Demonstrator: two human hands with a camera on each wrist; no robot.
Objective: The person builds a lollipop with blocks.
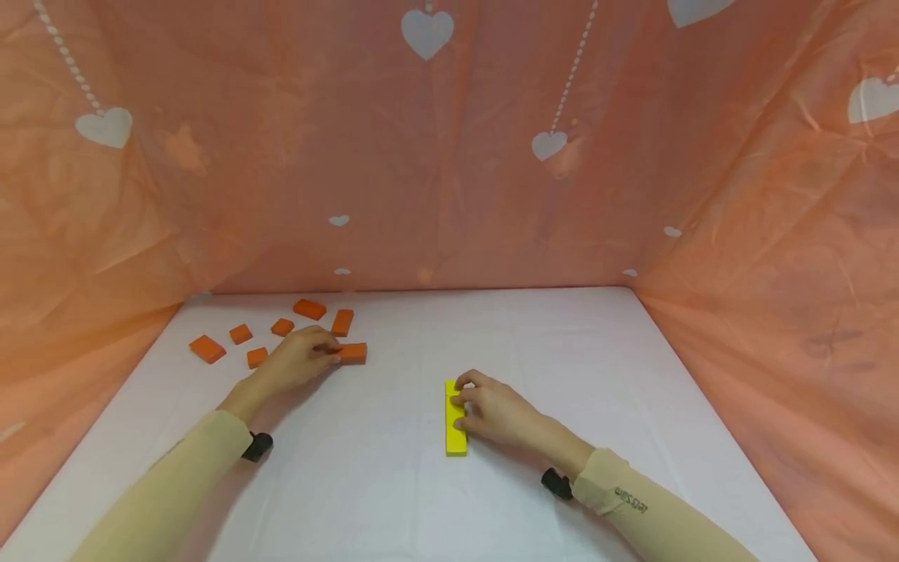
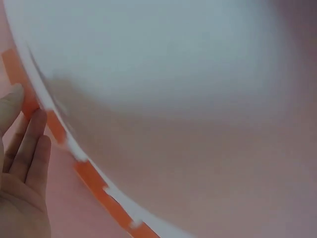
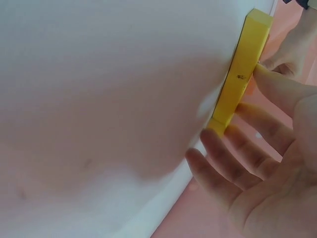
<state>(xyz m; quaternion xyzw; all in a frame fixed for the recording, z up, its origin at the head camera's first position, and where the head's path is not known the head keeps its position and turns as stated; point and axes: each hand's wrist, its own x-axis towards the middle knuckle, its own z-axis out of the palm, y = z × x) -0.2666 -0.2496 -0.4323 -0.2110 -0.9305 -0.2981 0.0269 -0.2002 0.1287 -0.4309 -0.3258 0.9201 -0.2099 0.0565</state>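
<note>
On the left side of the white table, my left hand (image 1: 302, 355) pinches one end of an orange block (image 1: 353, 353). In the left wrist view its thumb and fingertips sit at that orange block (image 2: 14, 69). Nearer the middle, a long yellow block (image 1: 456, 433) lies lengthwise, with a short yellow block (image 1: 450, 385) against its far end. My right hand (image 1: 499, 410) reaches in from the right, its fingertips at the right side of the yellow pieces. The right wrist view has the thumb and index finger against the long yellow block (image 3: 242, 64), the other fingers loosely extended.
Several loose orange blocks lie around and behind the left hand, among them a larger one (image 1: 207, 349) at far left and another (image 1: 310, 309) at the back. Peach cloth with white hearts (image 1: 449, 172) walls the table's back and sides.
</note>
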